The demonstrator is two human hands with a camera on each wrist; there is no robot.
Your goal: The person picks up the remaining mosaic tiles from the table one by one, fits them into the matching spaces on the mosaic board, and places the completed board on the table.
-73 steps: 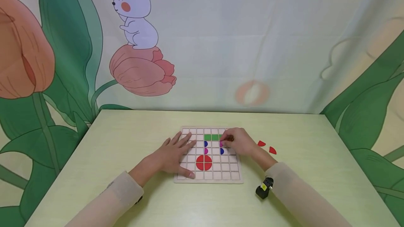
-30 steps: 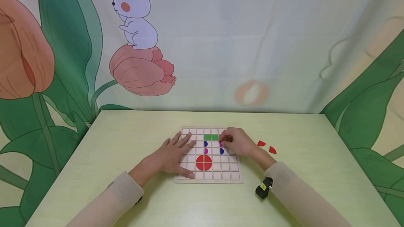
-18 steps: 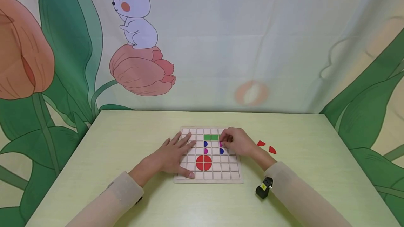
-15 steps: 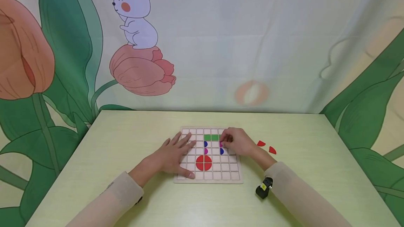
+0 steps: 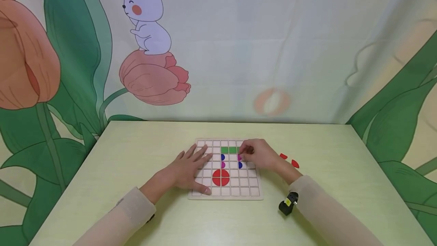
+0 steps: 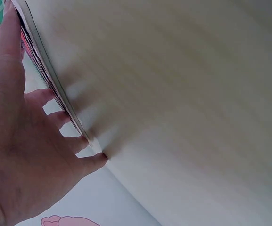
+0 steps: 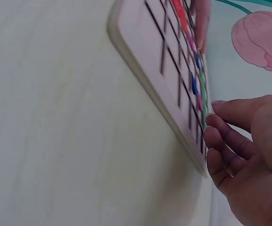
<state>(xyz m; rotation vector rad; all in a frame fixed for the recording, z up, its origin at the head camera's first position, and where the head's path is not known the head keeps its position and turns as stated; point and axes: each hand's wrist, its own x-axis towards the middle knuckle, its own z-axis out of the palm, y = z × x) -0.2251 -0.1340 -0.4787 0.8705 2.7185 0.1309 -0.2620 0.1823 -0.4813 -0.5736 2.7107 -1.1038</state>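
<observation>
My left hand (image 5: pixel 187 170) lies spread with straight fingers on the left side of a white gridded board (image 5: pixel 227 197), its thumb near the front edge. At the board's right side, my right hand (image 5: pixel 261 155) has curled fingers; thumb and forefinger pinch at a small magenta half-circle piece (image 5: pixel 239 157), partly hidden by them. Just below it sits a blue half-circle (image 5: pixel 240 165). Another blue half-circle (image 5: pixel 223 157) and magenta one (image 5: pixel 223 165) are to the left. Green squares (image 5: pixel 228 150) run in a row above, partly covered by the right fingertips. Red quarters form a circle (image 5: pixel 220 177).
Two loose red quarter pieces (image 5: pixel 295 163) lie on the pale table (image 5: pixel 136 139), right of the board, close behind the right forearm. A black wrist camera (image 5: pixel 288 204) sits at the right sleeve. A printed curtain (image 5: pixel 222 48) hangs behind the table.
The right forearm has shifted slightly, now covering a bit more of the loose red pieces. Both hands otherwise keep their places, and the pieces on the board lie as before.
</observation>
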